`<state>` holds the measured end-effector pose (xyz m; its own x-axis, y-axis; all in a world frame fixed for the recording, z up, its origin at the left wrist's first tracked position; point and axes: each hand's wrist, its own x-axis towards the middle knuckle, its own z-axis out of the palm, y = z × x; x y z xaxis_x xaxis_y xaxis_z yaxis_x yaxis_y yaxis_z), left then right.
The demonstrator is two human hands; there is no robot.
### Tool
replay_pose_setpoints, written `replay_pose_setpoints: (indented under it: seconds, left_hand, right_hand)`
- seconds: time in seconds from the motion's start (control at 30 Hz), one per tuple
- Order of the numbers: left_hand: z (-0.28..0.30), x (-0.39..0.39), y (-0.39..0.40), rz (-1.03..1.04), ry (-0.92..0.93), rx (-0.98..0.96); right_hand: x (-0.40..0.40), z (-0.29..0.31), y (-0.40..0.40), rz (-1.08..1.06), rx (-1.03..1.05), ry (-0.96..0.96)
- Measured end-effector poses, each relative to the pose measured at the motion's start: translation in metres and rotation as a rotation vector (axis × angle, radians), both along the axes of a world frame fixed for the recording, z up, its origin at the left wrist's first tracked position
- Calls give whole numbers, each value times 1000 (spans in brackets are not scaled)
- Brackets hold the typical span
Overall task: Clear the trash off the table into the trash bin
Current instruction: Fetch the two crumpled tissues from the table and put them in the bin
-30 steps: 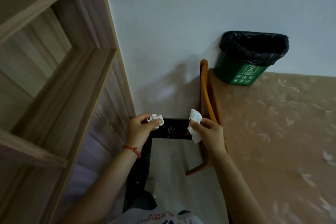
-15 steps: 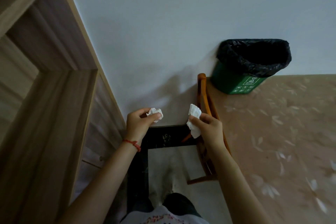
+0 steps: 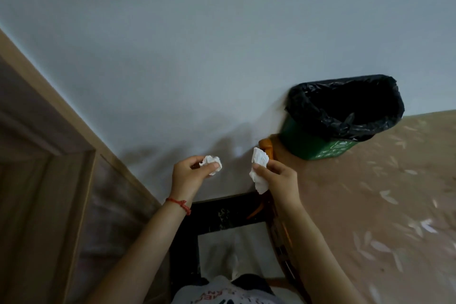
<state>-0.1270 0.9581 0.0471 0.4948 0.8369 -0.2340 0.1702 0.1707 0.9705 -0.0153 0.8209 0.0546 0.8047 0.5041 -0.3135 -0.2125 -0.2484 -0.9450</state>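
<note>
A crumpled white tissue (image 3: 211,161) is pinched between the thumb and fingertips of the left hand (image 3: 190,175), so that most of the wad protrudes to the right of the grip. A second, flatter tissue (image 3: 259,171) is clamped between the thumb and forefinger of the right hand (image 3: 276,180); it is gripped near its middle, with one end standing up above the fingers and the other hanging below them. Both hands are held in the air in front of the pale wall (image 3: 197,44), apart from each other, with the two tissues facing one another across the gap.

The left forearm is raised from the lower left, with the wrist slightly bent and the palm turned to the right; a red string bracelet (image 3: 179,204) is worn on that wrist. The right forearm is raised from the lower right, the back of the hand being turned towards the camera.

The left tissue is balled tightly and creased; the right one is wrinkled and elongated.

The green trash bin (image 3: 318,143), lined with a black bag (image 3: 345,108), is seen above and to the right of the right hand, set on a brown patterned surface (image 3: 382,205) against the wall. An orange chair back (image 3: 266,147) is partly hidden just behind the right tissue. A wooden shelf unit (image 3: 49,155) is seen on the left.
</note>
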Motion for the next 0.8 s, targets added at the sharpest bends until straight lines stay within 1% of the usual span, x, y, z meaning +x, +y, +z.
replay_pose_setpoints:
  seconds: [0.13,0.33,0.5,0.63,0.8]
  left_hand:
    - [3,36,13,-58,9,-6]
    - [-1,93,17,-201,73,-5]
    - [2,140,7,-372,86,26]
    - [8,167,-3,-540,94,64]
    - [12,194,-3,-724,106,65]
  right_hand:
    - [26,-1,11,-27,27,40]
    - [58,-2,0,-161,21,114]
    - [78,-2,-22,-333,-20,127]
    - [85,2,-36,-498,-6,136]
    - [90,-1,-38,-671,-8,138]
